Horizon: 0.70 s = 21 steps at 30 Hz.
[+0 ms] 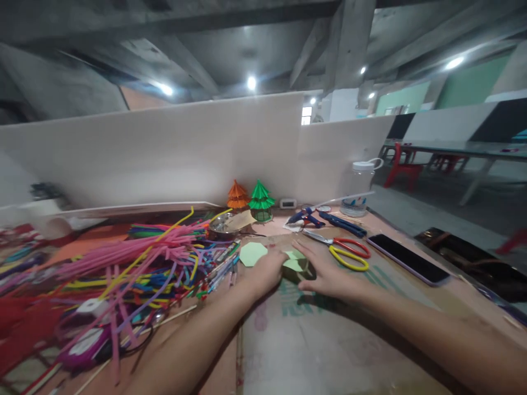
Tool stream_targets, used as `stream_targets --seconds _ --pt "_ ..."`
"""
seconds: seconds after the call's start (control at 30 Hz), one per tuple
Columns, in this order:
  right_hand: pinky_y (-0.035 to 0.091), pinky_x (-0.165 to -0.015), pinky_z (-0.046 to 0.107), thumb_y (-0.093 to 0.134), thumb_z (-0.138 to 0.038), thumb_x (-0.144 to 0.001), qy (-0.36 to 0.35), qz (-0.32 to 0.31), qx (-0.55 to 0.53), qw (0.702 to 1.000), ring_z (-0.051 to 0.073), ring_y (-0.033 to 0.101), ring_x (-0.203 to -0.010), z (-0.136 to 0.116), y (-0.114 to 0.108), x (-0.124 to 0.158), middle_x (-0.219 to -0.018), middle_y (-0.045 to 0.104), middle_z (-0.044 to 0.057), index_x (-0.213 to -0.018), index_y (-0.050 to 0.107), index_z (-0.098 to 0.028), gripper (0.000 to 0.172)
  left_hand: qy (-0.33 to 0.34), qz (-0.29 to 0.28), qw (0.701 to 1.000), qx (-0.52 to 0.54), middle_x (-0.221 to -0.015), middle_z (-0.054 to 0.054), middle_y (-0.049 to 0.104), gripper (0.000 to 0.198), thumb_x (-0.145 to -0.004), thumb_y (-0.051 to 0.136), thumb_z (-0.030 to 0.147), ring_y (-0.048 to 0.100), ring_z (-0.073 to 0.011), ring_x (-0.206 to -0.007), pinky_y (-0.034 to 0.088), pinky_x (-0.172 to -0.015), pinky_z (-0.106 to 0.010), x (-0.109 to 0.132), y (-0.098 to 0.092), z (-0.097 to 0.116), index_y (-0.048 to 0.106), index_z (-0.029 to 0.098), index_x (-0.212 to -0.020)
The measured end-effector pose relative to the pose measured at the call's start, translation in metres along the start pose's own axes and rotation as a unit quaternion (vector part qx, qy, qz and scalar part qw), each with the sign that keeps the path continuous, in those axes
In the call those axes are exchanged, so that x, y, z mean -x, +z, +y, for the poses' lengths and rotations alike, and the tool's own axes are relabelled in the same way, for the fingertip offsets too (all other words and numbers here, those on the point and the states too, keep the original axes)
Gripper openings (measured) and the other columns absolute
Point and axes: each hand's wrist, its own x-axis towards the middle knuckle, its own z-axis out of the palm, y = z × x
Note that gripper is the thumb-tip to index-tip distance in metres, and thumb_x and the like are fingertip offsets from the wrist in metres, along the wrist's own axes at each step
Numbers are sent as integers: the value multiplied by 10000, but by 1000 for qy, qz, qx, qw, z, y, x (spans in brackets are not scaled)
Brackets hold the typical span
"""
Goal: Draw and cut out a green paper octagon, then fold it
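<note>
My left hand point(269, 270) rests on the cardboard with its fingers curled together at the left edge of a small pale green paper piece point(293, 260). The paper looks folded or bent, and part of it lies in shadow. On its right side my right hand point(323, 275) has its thumb and fingers spread apart; whether a fingertip touches the paper is hard to see. A flat pale green paper octagon point(252, 254) lies just left of my left hand. Scissors point(348, 255) with red and yellow handles lie beyond my right hand.
Pipe cleaners point(140, 258) in many colours are heaped at left. Orange point(237, 195) and green point(261, 196) paper trees stand at the back, near a metal bowl point(224, 225). A glue gun point(302, 216), utility knife point(341, 224), phone point(407, 258) and bottle point(357, 186) are at right.
</note>
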Motion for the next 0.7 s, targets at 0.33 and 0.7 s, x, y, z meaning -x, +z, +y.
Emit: stream_targets --seconds 0.33,0.7 --pt "499 -1040 476 719 -690 -785 24 168 -192 967 344 663 -1096 -46 7 -19 -1132 741 146 -1097 729 -206 576 68 131 987 56 -1227 -163 679 323 -941 635 238 624 -290 -1177 541 -1029 -454 7 -25 56 600 143 -1248" --pt "402 -550 458 809 -666 -569 241 154 -79 955 229 550 -461 7 -26 38 -616 587 96 -761 677 -354 390 6 218 975 -29 -1011 -70 780 132 -983 610 220 715 -227 -1000 558 -937 -373 -1 -117 23 740 199 -991"
